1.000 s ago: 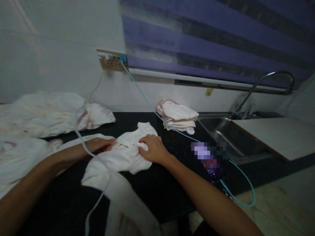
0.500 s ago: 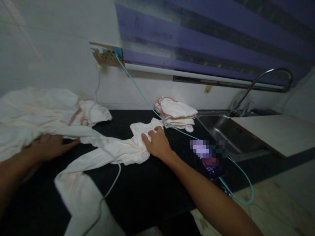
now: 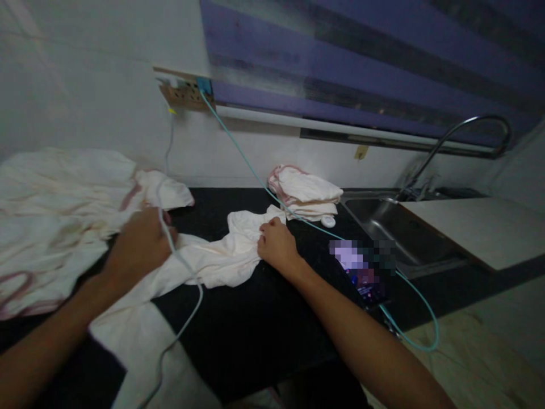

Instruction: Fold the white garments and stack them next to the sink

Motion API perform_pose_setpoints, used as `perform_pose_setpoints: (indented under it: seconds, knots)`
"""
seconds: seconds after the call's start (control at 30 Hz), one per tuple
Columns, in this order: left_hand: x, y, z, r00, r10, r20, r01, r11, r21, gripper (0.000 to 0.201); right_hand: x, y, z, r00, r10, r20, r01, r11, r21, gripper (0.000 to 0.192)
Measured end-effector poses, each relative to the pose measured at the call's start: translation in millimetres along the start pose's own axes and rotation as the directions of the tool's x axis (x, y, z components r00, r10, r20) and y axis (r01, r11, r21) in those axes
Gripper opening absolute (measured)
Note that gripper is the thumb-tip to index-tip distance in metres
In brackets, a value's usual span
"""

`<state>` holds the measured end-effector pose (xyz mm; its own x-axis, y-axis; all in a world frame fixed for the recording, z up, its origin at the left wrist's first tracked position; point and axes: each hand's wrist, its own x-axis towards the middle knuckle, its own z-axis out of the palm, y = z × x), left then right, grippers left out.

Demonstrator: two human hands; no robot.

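A crumpled white cloth (image 3: 219,258) stretches across the dark countertop (image 3: 264,318), with one end trailing toward the front edge. My left hand (image 3: 145,241) is closed on its left stretch; the fingertips are mostly hidden behind the hand. At the cloth's right end, my right hand (image 3: 277,243) has its fingers curled in and grips the fabric. A grey cable (image 3: 191,318) runs over the cloth and past my left hand. Beside that hand lies a loose heap of white cloths (image 3: 55,204) with pinkish edging.
Folded white cloths (image 3: 309,196) are stacked by the wall, a small white round object (image 3: 327,221) beside them. A phone (image 3: 361,278), partly blurred, lies to the right with a teal cable (image 3: 238,150). Farther right are a steel sink (image 3: 383,227), faucet (image 3: 443,139) and white board (image 3: 477,221).
My left hand has moved right and up from the heap's edge onto the cloth and closed. The right hand's fingers have curled in tighter. The heap's near edge has dropped toward me.
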<state>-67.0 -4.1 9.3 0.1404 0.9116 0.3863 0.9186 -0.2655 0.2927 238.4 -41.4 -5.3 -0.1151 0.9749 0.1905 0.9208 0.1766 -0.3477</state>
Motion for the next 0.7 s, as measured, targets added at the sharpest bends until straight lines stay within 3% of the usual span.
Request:
perform_pose_setpoints:
  seconds: [0.07, 0.13, 0.3, 0.53, 0.63, 0.7]
  knots:
    - [-7, 34, 9.2, 0.993, 0.073, 0.089, -0.072, 0.997, -0.011, 0.020, 0, -1, -1, 1.000, 0.026, 0.008, -0.026, 0.999, -0.019, 0.031]
    - [-13, 55, 18.7, 0.976, 0.141, 0.166, -0.127, 0.988, -0.090, 0.035, -1, -3, -1, 0.999, 0.048, 0.006, -0.048, 0.998, -0.029, 0.032]
    - [-23, 69, 34.1, 0.904, 0.373, 0.208, -0.322, 0.916, -0.241, 0.048, -3, -5, 0, 0.996, 0.072, -0.043, -0.074, 0.996, -0.050, 0.032]
    - [-58, 94, 39.2, 0.831, 0.440, 0.342, -0.464, 0.886, -0.011, 0.085, -3, -3, 0, 0.997, 0.049, -0.064, -0.055, 0.993, -0.102, 0.032]
    - [-65, 99, 40.2, 0.818, 0.451, 0.356, -0.480, 0.877, -0.008, 0.064, -1, -2, -2, 0.998, 0.009, -0.067, -0.017, 0.993, -0.113, 0.032]
    - [-61, 99, 41.7, 0.833, 0.440, 0.336, -0.459, 0.888, -0.025, 0.052, 0, -1, -4, 0.998, -0.002, -0.061, -0.005, 0.993, -0.122, 0.032]
